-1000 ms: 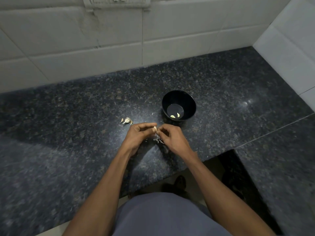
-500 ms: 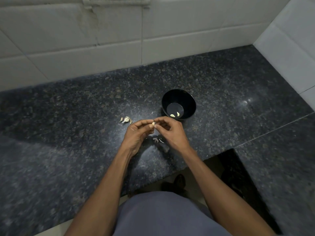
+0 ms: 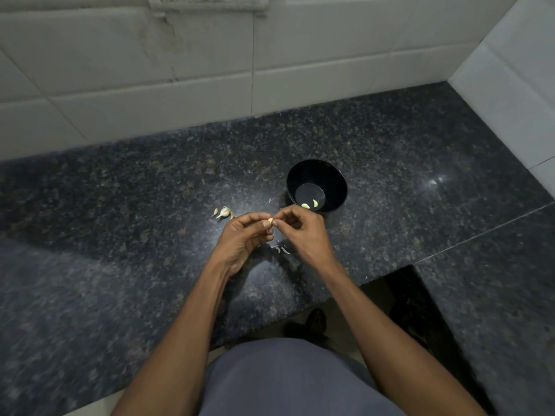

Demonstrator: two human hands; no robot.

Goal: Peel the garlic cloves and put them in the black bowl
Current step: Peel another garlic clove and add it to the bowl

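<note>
Black bowl holds two peeled cloves; both hands pinch garlic clove

Bare forearms, sleeveless to the frame edge; grey-blue garment below.

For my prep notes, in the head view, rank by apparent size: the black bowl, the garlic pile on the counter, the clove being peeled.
1. Round black bowl
2. Small pale garlic pile
3. Pale clove, mostly hidden by fingers, so unsure
</note>
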